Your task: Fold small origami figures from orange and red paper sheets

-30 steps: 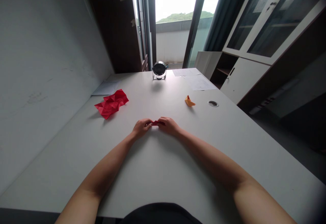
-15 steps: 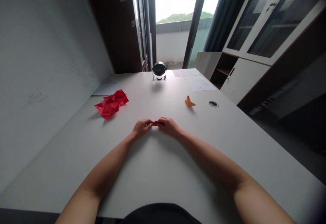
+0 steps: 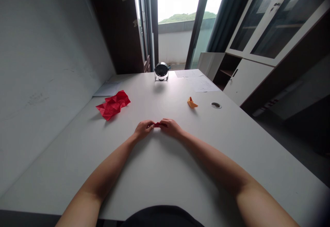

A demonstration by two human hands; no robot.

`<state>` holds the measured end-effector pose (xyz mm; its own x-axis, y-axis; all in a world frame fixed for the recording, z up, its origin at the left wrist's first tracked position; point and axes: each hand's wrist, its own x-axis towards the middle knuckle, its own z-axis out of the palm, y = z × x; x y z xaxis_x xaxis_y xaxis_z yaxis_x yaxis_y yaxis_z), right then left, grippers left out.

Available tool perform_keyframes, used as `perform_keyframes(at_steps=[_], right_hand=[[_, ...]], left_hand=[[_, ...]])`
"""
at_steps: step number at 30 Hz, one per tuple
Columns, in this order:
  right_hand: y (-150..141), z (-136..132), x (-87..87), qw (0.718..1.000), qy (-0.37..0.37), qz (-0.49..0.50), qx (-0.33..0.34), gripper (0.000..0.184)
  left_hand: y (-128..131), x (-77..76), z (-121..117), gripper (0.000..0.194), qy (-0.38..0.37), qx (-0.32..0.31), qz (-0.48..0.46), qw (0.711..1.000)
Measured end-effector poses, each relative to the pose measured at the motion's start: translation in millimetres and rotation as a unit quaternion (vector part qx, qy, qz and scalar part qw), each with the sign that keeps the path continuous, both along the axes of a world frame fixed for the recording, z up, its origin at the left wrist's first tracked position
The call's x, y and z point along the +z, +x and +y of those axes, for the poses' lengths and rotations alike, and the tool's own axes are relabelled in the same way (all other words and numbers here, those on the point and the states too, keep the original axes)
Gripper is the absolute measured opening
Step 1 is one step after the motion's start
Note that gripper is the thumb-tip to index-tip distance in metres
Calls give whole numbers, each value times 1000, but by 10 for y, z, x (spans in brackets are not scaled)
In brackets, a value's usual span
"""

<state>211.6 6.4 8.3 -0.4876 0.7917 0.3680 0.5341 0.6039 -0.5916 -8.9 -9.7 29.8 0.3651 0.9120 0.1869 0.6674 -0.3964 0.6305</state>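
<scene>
A small folded piece of red paper [image 3: 157, 125] spans the gap between my two hands over the middle of the white table. My left hand [image 3: 144, 129] is closed on its left end, fingers pinched together. On the other end, my right hand [image 3: 170, 127] grips it with bent fingers. Most of the paper is hidden under the fingers; only its middle, with a small peak on top, shows. To the left lies a larger creased sheet of red paper [image 3: 113, 105]. An orange folded paper figure [image 3: 191, 103] sits to the right, beyond my right hand.
A round black device on a metal stand [image 3: 161, 71] is at the table's far edge. Printed sheets [image 3: 202, 84] lie at the back right, another sheet [image 3: 107, 89] at the back left. A round cable hole [image 3: 216, 105] is at the right; a wall [image 3: 51, 65] borders the left.
</scene>
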Motion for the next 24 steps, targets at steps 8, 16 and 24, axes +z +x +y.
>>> perform_keyframes(at_steps=[8,16,24], right_hand=[[-3,21,-48,1000,-2,3,-7,13],[-4,14,-35,1000,1,6,-4,15],[10,-11,2,1000,0,8,1,15]], left_hand=[[3,29,-10,24,-9,3,5,1000],[-11,-29,13,22,16,-10,-3,1000],[-9,-51,9,22,19,-10,7,1000]])
